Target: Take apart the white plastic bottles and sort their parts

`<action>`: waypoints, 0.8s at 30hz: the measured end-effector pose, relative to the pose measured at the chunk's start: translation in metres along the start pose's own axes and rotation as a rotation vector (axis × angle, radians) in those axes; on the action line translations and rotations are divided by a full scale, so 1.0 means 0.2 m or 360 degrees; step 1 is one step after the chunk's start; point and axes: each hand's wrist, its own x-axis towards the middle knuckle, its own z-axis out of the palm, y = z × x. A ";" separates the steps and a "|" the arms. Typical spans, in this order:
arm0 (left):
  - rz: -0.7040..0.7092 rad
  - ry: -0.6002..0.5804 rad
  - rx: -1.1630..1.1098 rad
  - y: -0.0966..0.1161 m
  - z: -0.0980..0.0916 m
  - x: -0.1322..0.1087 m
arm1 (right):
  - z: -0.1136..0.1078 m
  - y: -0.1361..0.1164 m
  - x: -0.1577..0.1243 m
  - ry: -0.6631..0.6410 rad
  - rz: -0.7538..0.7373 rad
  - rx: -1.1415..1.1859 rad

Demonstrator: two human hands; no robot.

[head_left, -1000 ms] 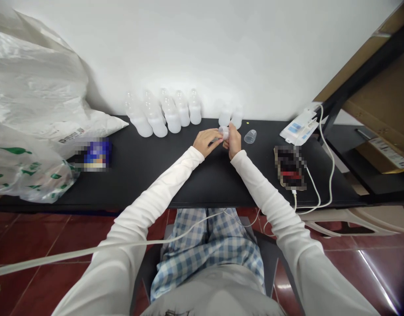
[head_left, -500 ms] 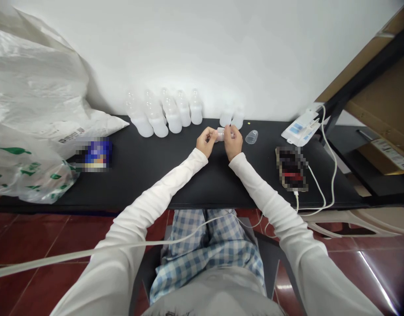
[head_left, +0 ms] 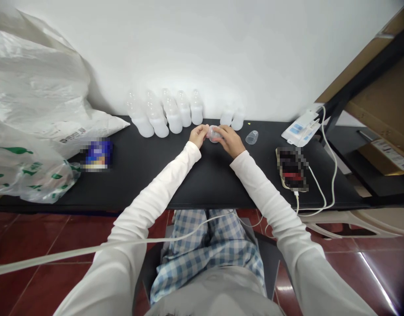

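Note:
Above the black table, my right hand (head_left: 231, 139) has its fingers closed round a small translucent bottle top (head_left: 214, 134), whose round end faces me. On its left side, my left hand (head_left: 198, 134) pinches at the edge of the same piece with thumb and fingers; the exact grip is partly hidden. A clear dome cap (head_left: 252, 137) lies on the table to the right. Behind my hands stand two white bottles (head_left: 237, 119) without clear caps. Further left, several white baby bottles (head_left: 173, 118) with clear dome caps stand by the wall.
White plastic bags (head_left: 37, 87) fill the left end of the table (head_left: 139, 175), beside a blue packet (head_left: 99, 153). To the right are a phone (head_left: 291, 169) on a charging cable (head_left: 333, 171) and a white-and-blue package (head_left: 301, 127). A cable crosses over my lap.
The bottle top has shifted slightly left and turned so its round end shows. My left hand has moved left, and my right hand has changed its grip, fingers now over the top.

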 end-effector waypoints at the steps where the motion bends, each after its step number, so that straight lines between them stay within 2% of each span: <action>1: -0.0005 -0.0019 0.0023 0.00 0.00 0.00 | 0.00 0.00 0.00 0.0029 0.0005 0.0047; 5: -0.0122 -0.0103 0.0104 -0.02 -0.01 0.00 | 0.01 -0.02 -0.01 0.0253 0.0131 0.0324; 8: -0.0182 -0.0237 0.0241 -0.05 -0.02 -0.02 | 0.02 -0.06 -0.01 0.0525 0.0437 0.0570; 10: -0.0013 -0.0340 0.0422 -0.05 -0.01 -0.05 | 0.02 -0.08 0.00 0.0677 0.0654 0.0732; 12: 0.0280 -0.0395 0.0633 -0.05 -0.01 -0.08 | 0.03 -0.08 0.00 0.0734 0.0799 0.0891; 15: 0.0648 -0.0432 0.0884 -0.03 0.00 -0.13 | 0.06 -0.08 0.00 0.0688 0.0927 0.1082; 17: 0.0738 -0.0424 0.0938 -0.01 0.00 -0.15 | 0.07 -0.08 0.00 0.0658 0.0959 0.1131; 20: 0.0631 -0.0322 0.0813 0.00 0.02 -0.17 | 0.08 -0.11 0.00 0.0662 0.0933 0.1026; 24: 0.0341 -0.0220 0.0390 -0.03 0.05 -0.15 | 0.03 -0.16 0.00 0.0656 0.0850 0.0758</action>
